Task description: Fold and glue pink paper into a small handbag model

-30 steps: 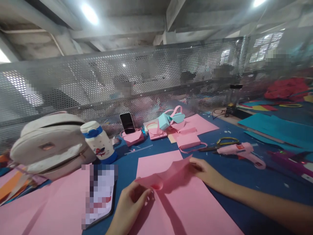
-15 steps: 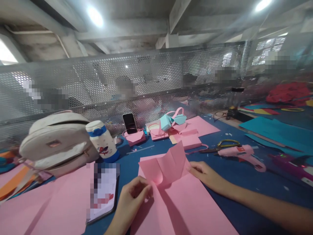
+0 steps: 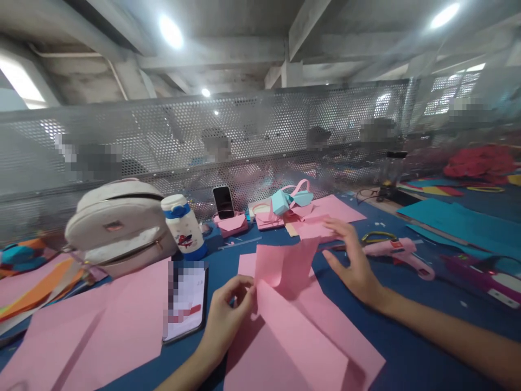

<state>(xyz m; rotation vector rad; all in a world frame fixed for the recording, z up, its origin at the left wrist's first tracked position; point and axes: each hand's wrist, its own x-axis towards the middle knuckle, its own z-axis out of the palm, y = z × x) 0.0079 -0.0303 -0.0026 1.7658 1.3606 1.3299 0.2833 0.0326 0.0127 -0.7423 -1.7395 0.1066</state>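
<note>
A folded sheet of pink paper (image 3: 297, 326) stands partly raised in front of me, its far end bent upward. My left hand (image 3: 234, 304) pinches its left edge between thumb and fingers. Beneath it lies another flat pink sheet (image 3: 248, 358). To the right of the raised end, my right hand (image 3: 352, 266) hovers with thumb and fingers spread, holding nothing. Just beyond that hand is a small folded pink paper piece (image 3: 319, 231). A pink glue gun (image 3: 401, 252) rests on the table to the right, beside yellow-handled scissors (image 3: 378, 237).
At left are a pale backpack (image 3: 118, 222), a white and blue bottle (image 3: 185, 228), a phone (image 3: 187, 304) and more pink sheets (image 3: 122, 320). A second phone (image 3: 223, 202) leans at the back. Teal sheets (image 3: 451, 217) and a purple tool (image 3: 484, 282) lie right. A perforated metal screen (image 3: 252, 136) stands behind.
My right hand has let go of the pink paper and lifted away, fingers spreading. The folded sheet has swung over, its near end now further right. My left hand keeps its pinch.
</note>
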